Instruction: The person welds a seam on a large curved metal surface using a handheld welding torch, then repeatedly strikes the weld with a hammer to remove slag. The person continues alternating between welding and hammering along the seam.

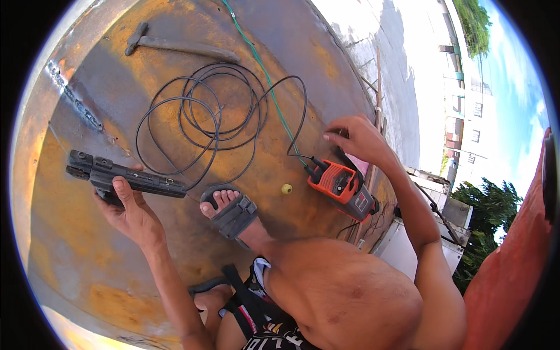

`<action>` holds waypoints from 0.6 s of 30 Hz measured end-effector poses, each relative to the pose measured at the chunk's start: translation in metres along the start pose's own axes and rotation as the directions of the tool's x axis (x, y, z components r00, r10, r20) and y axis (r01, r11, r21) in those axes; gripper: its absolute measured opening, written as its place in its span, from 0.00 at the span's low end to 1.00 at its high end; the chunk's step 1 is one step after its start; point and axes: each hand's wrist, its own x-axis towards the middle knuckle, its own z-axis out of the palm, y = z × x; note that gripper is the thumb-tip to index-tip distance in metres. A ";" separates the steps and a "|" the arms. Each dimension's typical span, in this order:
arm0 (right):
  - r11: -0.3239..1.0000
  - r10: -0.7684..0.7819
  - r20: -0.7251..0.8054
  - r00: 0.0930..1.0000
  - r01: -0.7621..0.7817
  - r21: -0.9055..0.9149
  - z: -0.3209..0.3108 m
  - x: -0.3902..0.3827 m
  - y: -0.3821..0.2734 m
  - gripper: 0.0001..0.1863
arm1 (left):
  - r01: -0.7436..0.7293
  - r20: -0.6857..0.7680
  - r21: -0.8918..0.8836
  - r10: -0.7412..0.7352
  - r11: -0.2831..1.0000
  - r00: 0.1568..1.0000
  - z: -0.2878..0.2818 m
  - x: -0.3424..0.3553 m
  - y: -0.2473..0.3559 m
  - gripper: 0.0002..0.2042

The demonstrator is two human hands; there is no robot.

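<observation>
Black handheld tool held over rusty metal sheet, near its left edge

The left hand wraps the tool's grip. A hammer lies toward the far edge, then looped black cable, then a small yellow ball. Toward the right edge stands an orange-and-black machine, the right hand beside it, fingers loosely bent; whether they pinch anything, I can't tell.

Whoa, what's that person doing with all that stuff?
The person's left hand grips a long, straight black tool. The right hand is near a boxy orange-and-black machine; I can't tell if they touch. A thin, looped black cable lies on the rusty brown metal surface, and a grey, long-handled hammer lies there too, out of both hands.
</observation>
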 end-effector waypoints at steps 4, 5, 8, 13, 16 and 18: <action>0.977 0.061 0.557 0.829 0.064 -0.203 0.058 -0.054 0.080 0.11 | -0.013 -0.020 -0.111 0.011 0.994 1.000 -0.031 0.020 0.005 0.22; 0.974 0.068 0.582 0.811 0.071 -0.213 0.065 -0.056 0.084 0.11 | -0.023 -0.020 -0.110 0.021 0.994 1.000 -0.039 0.024 0.008 0.23; 0.969 0.073 0.639 0.766 0.096 -0.226 0.076 -0.051 0.089 0.12 | -0.031 -0.070 -0.067 0.026 0.997 0.997 -0.050 0.032 0.018 0.26; 0.967 -0.081 0.650 0.756 0.217 -0.132 0.087 -0.034 0.107 0.16 | -0.005 -0.090 0.045 0.009 0.999 0.996 -0.050 0.037 0.022 0.29; 0.972 -0.012 0.742 0.671 0.182 -0.149 0.084 -0.026 0.105 0.19 | 0.033 -0.074 0.071 -0.028 0.997 0.997 -0.053 0.035 0.020 0.32; 0.973 0.022 0.764 0.645 0.161 -0.164 0.085 -0.022 0.102 0.19 | 0.048 -0.072 0.086 -0.042 0.995 0.997 -0.057 0.034 0.019 0.33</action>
